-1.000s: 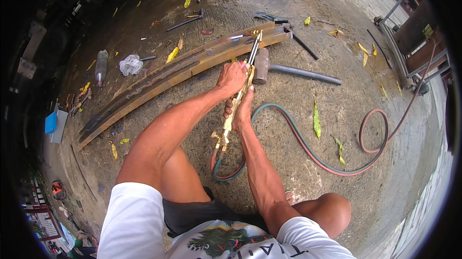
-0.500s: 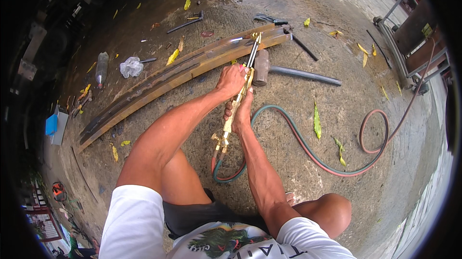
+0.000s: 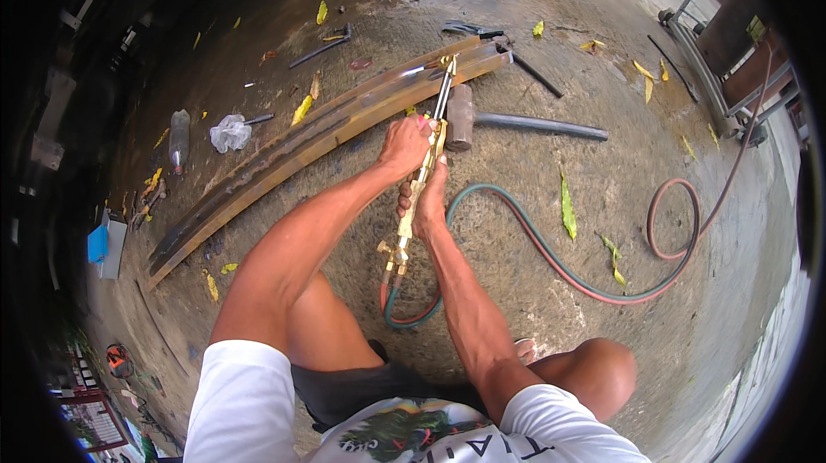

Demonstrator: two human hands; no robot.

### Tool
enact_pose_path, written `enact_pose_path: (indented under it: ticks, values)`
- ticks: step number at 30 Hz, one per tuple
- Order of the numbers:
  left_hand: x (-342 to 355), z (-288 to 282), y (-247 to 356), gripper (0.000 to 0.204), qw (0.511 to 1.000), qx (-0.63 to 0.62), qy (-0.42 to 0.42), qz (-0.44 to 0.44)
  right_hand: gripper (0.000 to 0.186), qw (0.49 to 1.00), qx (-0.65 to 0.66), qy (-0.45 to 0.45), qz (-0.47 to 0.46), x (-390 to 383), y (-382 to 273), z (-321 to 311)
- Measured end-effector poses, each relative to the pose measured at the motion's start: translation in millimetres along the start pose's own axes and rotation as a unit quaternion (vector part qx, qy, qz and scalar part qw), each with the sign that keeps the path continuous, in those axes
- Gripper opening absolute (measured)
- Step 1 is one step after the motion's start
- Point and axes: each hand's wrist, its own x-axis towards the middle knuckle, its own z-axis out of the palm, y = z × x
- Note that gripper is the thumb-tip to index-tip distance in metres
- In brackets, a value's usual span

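A brass cutting torch (image 3: 409, 220) with bright metal tubes slants away from me, its head over the far right end of a rusty steel beam (image 3: 340, 129). My right hand (image 3: 429, 205) is wrapped round the torch's handle from below. Farther up, my left hand (image 3: 404, 150) is closed at the torch's front body, near the base of the tubes. A small pink bit shows at its fingertips; what it belongs to is hidden. No flame can be made out at the tip. Paired red and green hoses (image 3: 519, 213) run from the handle's rear end.
A sledgehammer (image 3: 461, 119) lies right of the torch, its head close to the tubes. The hoses loop right toward a wheeled metal cart (image 3: 714, 89). Left of the beam are a plastic bottle (image 3: 179, 140), a crumpled clear bag (image 3: 231, 133) and a hammer-like tool (image 3: 318, 50). Leaves dot the concrete.
The view has shifted and turned slightly, so the beam and ground objects sit a little differently. Both hands keep the same hold on the torch.
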Motion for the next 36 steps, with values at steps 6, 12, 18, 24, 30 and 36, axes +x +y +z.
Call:
enact_pose_path:
  ticks: [6, 12, 18, 24, 30, 36]
  values:
    - [-5.4, -0.7, -1.5, 0.051, 0.997, -0.009, -0.002, -0.070, 0.068, 1.000, -0.004, -0.014, -0.015, 1.2, 4.3, -2.9]
    - [-7.3, -1.2, -11.6, 0.052, 0.999, 0.011, -0.003, -0.050, 0.067, 1.000, -0.008, -0.014, -0.020, 1.6, 4.0, -3.0]
    - [-8.8, 1.1, -13.5, 0.049, 0.999, 0.004, -0.001, -0.045, 0.063, 1.000, -0.006, -0.023, -0.020, 4.6, 4.8, -3.5]
    - [-7.9, 1.1, -19.0, 0.049, 0.997, 0.014, -0.030, -0.075, 0.063, 1.000, 0.002, -0.024, -0.013, 7.1, 5.5, -2.1]
    - [-8.0, 2.1, -25.5, 0.047, 0.991, 0.018, -0.064, -0.114, 0.065, 1.000, -0.002, -0.015, -0.015, 11.0, 10.0, 1.4]
    - [-7.1, 5.3, -35.0, 0.046, 0.992, -0.008, -0.064, -0.108, 0.064, 1.000, 0.003, -0.021, -0.012, 15.1, 14.8, -0.6]
